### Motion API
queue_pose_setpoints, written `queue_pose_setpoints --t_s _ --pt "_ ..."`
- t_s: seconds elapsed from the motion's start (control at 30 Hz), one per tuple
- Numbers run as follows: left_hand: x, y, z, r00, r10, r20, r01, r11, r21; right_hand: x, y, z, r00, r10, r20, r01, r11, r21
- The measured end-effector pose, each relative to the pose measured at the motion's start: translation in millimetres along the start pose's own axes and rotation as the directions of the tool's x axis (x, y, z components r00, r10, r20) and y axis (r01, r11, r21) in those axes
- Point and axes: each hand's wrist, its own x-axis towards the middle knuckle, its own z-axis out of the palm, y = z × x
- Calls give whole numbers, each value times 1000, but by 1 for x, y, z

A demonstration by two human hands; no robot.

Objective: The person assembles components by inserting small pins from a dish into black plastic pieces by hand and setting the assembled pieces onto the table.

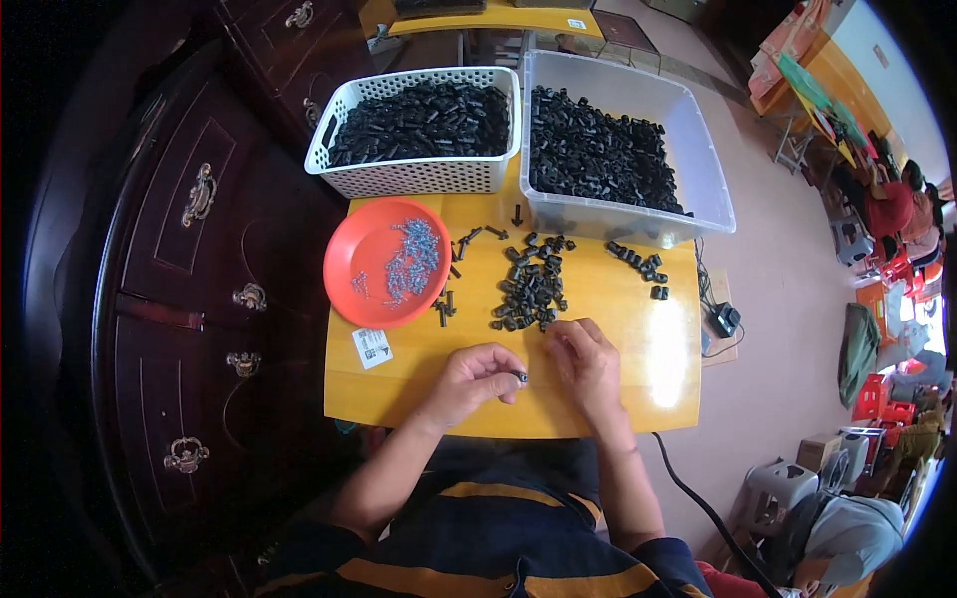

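Observation:
Close to the table's front edge, my left hand (477, 381) pinches a small black plastic part (521, 376) between thumb and fingers. To its right, my right hand (588, 364) has its fingers curled together, tips at the lower edge of a loose pile of black plastic pieces (533, 284); what they hold, if anything, is too small to make out. Left of that pile lie several black stem-shaped parts (462, 247). A round red-orange plate (344, 234) beside them bears many small silvery screws (411, 261).
A white perforated basket (419, 179) and a clear plastic bin (703, 149), both filled with black parts, stand at the back of the yellow table (638, 369). A white printed card (372, 349) lies below the plate. Dark wooden drawers (169, 249) stand left; a black cable (698, 498) runs right.

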Motion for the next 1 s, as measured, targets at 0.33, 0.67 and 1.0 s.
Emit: queue_pose_setpoints --t_s 0.33,0.67,1.0 --pt "-2 0 -6 1000 -17 18 19 995 -103 8 9 18 991 -134 -31 122 962 -244" --pt "-2 -3 -2 999 33 9 -31 981 -190 -21 -17 -1 971 214 109 -241 864 441" --pt "-4 -10 10 1000 -30 4 30 934 -357 -46 -22 -4 967 196 164 -255 781 570"
